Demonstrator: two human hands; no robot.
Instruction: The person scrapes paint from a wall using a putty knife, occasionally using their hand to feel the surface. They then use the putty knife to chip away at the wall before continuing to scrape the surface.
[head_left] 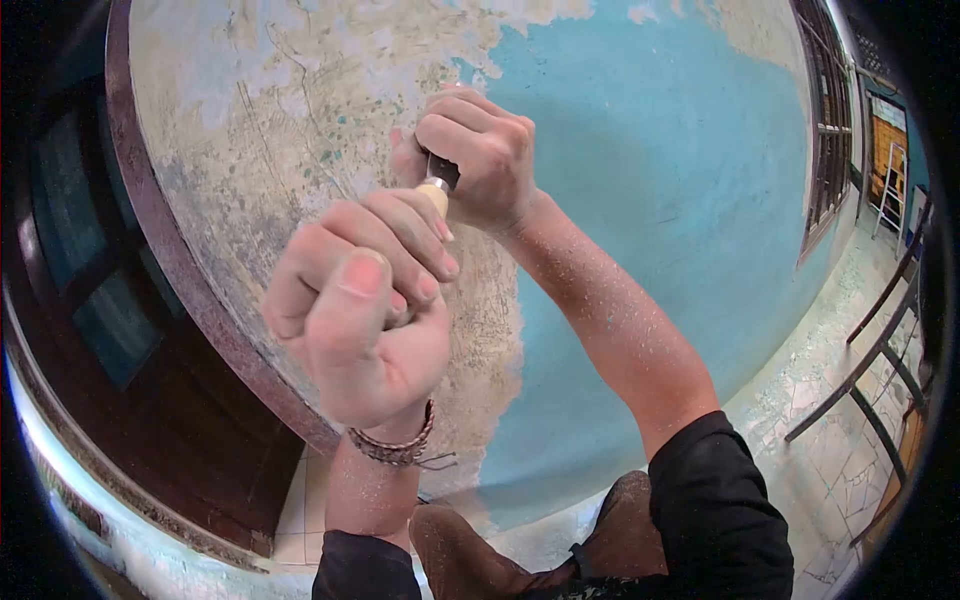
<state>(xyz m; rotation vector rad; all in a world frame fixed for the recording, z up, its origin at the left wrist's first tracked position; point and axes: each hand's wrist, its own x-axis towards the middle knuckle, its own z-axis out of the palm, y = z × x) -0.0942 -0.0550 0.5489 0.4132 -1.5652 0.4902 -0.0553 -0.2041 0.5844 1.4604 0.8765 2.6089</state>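
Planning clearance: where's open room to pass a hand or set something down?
Pass a hand: in front of the blue wall, between the right forearm and barred window. Set down: debris-flecked tiled floor, between wall base and dark frame. Crowded: around the wooden-handled tool, where left hand and right hand nearly meet.

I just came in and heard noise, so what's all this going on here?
A person is at a wall, holding a tool in both hands. The left hand is closed around its pale handle, and the right hand grips it further up, by the dark part. Blue paint covers the wall's right side, while the left is patchy and worn. Pale flecks dot the right forearm. The right hand hides whether the tool's tip touches the wall.
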